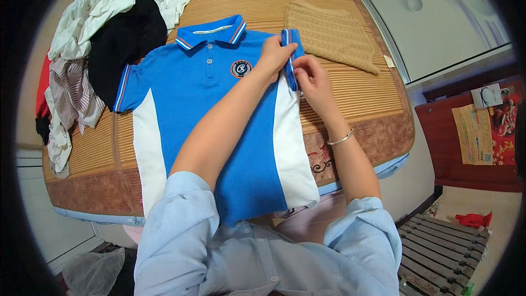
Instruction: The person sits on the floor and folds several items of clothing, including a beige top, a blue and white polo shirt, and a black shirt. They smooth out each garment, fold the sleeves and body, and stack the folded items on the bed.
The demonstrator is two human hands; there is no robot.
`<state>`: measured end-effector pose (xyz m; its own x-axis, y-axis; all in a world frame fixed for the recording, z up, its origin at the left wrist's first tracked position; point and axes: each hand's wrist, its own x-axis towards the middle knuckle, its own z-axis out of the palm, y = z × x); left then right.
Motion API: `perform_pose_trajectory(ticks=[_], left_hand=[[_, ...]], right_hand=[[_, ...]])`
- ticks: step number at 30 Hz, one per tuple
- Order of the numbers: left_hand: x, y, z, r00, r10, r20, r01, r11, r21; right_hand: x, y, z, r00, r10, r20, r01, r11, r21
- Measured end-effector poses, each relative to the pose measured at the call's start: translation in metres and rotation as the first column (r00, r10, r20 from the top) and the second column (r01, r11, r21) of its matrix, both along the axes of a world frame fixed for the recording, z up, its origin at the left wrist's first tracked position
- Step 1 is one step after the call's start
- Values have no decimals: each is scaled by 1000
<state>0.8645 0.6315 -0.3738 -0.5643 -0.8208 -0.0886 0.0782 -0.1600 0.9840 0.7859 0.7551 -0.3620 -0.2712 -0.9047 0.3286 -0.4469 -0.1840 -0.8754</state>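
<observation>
A blue polo shirt [205,94] with white side panels, a striped collar and a round chest badge lies front up on a bamboo mat, collar away from me. Its sleeve on the left of the picture lies spread out. My left hand [274,57] reaches across the chest and pinches the striped cuff of the other sleeve [291,59] between thumb and fingers. Beside the lower end of that cuff is my right hand [312,80], fingers curled, a bangle on its wrist; whether its fingertips grip the cloth is not clear. The shirt's hem hangs towards my body.
A folded tan knitted garment [333,35] lies beyond my right hand. Heaped at the left are a black garment [125,41], white clothes [78,20] and a striped one [76,90]. The mat's brown border [370,139] runs along the near edge. A slatted rack [444,246] stands low at the right.
</observation>
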Motion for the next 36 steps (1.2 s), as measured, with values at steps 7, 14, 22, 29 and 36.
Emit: perform_pose_trajectory(ticks=[7,14,22,29,36], left_hand=[[15,-23,-14,995,76,69,-83,990,112],[22,-24,-9,997,50,-54,-28,938,345],[22,-39,-20,982,-43,-185,118,902,415],[27,-33,-9,999,-22,47,14,986,165],[50,10,6,964,-162,212,183,979,-84]], right_hand=[[19,15,4,824,-162,-542,54,976,-210],[10,13,-13,934,-103,-341,82,994,-76],[-67,-79,3,991,132,15,-133,982,137],[-86,-94,9,984,149,93,-173,917,360],[-88,-96,11,969,206,134,-244,868,432]])
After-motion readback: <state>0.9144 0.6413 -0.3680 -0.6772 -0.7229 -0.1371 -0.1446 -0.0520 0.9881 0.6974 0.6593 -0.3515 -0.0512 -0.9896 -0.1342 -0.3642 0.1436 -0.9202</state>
